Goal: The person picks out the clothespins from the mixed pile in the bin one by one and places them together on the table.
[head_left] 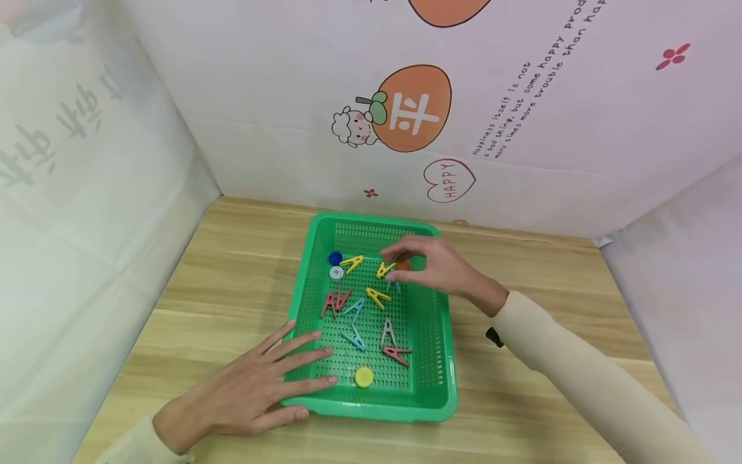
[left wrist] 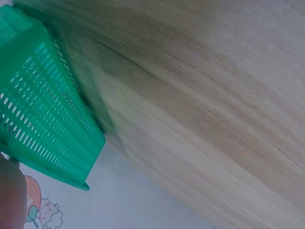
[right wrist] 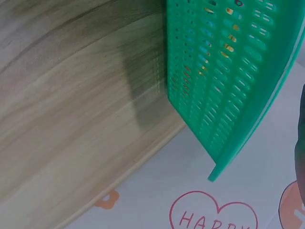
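Observation:
A green perforated plastic basket [head_left: 449,386] stands on the wooden table, with clothespins and bottle caps inside. My left hand [head_left: 249,383] rests over its near left rim with fingers spread. Toward the far right of the basket, my right hand [head_left: 437,264] reaches in, thumb and fingers apart. Close to those fingertips are a yellow clothespin [head_left: 384,269], an orange cap [head_left: 404,265] and a blue clothespin partly hidden by the thumb. Other yellow [head_left: 378,297], blue [head_left: 355,338], red [head_left: 329,303] and grey [head_left: 388,330] clothespins lie across the basket floor.
A dark blue cap [head_left: 335,258] and a white cap [head_left: 336,273] sit in the far left of the basket, a yellow cap [head_left: 363,377] near its front. Printed white sheeting [head_left: 278,154] rises behind and beside the wooden table [head_left: 533,277].

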`<state>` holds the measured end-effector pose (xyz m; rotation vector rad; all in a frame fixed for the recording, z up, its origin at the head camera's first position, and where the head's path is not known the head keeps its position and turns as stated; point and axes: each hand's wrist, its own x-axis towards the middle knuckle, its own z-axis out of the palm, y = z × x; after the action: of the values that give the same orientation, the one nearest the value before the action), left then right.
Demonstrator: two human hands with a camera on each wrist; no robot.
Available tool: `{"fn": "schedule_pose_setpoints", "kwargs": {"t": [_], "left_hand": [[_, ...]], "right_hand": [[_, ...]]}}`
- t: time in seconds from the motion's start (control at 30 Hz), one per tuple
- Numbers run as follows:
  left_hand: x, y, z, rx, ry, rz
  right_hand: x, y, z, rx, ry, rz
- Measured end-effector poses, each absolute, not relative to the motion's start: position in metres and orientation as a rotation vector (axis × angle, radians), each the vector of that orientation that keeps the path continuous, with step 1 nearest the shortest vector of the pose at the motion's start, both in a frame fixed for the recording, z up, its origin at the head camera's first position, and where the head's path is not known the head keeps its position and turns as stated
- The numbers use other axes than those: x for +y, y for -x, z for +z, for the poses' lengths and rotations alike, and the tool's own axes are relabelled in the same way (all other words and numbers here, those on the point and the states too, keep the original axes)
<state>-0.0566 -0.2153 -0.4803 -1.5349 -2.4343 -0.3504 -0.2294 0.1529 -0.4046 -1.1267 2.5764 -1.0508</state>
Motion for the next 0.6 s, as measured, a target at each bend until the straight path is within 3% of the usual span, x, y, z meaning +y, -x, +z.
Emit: {"fn": "schedule_pose_setpoints", "kwargs": {"t": [0.6], "left_hand": [[-0.217, 0.058, -0.479, -2.422, 1.539, -0.348]], "right_hand": [[0.128, 0.236, -0.404, 2.400, 1.108, -0.937]]}}
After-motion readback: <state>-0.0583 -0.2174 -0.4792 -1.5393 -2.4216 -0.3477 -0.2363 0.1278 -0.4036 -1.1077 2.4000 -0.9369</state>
